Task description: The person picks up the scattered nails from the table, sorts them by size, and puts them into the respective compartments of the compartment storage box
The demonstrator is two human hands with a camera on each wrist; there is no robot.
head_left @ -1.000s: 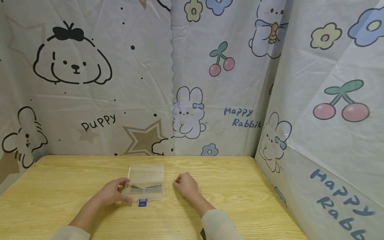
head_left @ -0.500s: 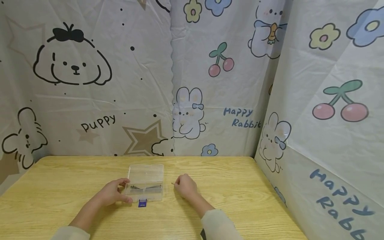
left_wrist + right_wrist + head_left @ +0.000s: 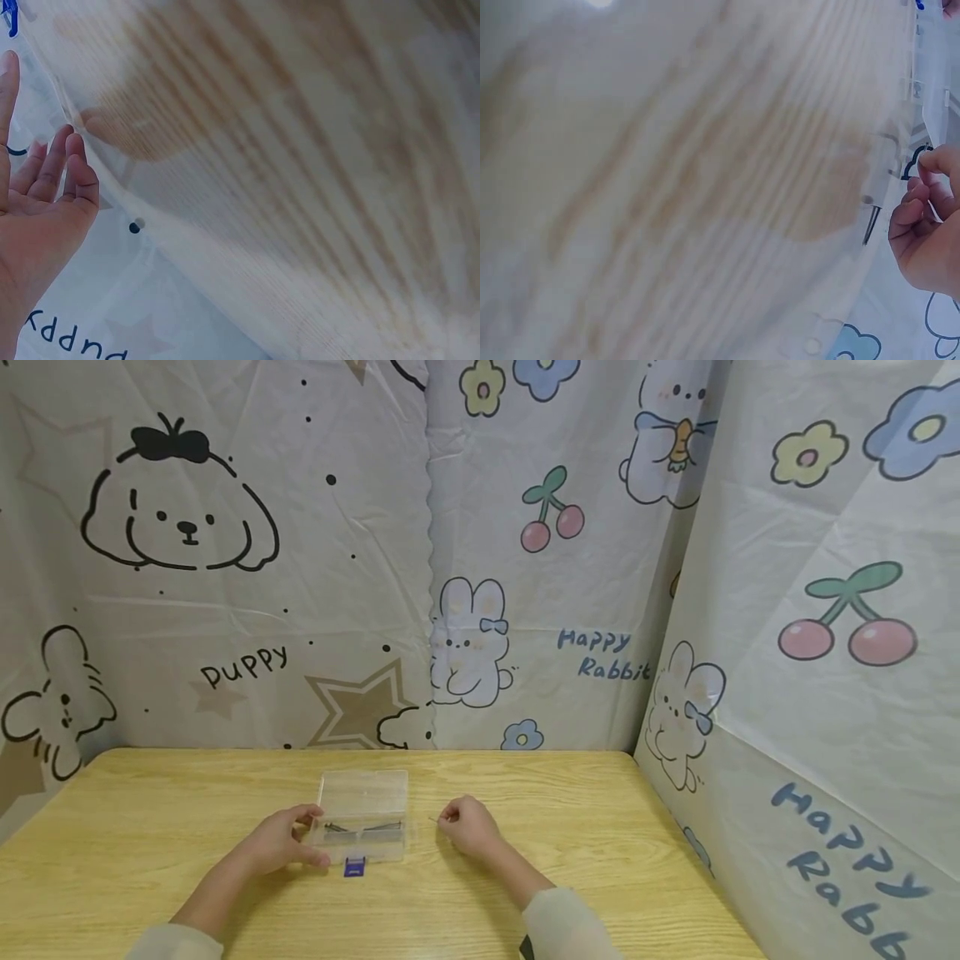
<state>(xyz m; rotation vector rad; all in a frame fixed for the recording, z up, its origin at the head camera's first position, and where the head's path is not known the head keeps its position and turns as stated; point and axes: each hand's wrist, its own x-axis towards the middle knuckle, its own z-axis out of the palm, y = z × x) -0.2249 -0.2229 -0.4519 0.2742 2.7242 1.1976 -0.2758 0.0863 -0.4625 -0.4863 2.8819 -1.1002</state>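
Note:
An open clear plastic box with a blue clasp lies on the table, its lid tipped back. Dark, thin nails lie in its compartments. My left hand holds the box's left end, thumb by the front corner and fingers at the side. To the right of the box, my right hand pinches a thin nail-like piece between thumb and forefinger; its tip points left towards the box. In the right wrist view the curled fingers of this hand show, but the piece is hardly visible.
The wood-grain table ends at a printed curtain behind. Another printed curtain hangs along the right side.
The thin piece in my right hand has turned from roughly upright to pointing left. The right hand has shifted very slightly; the left hand and the box stay in place.

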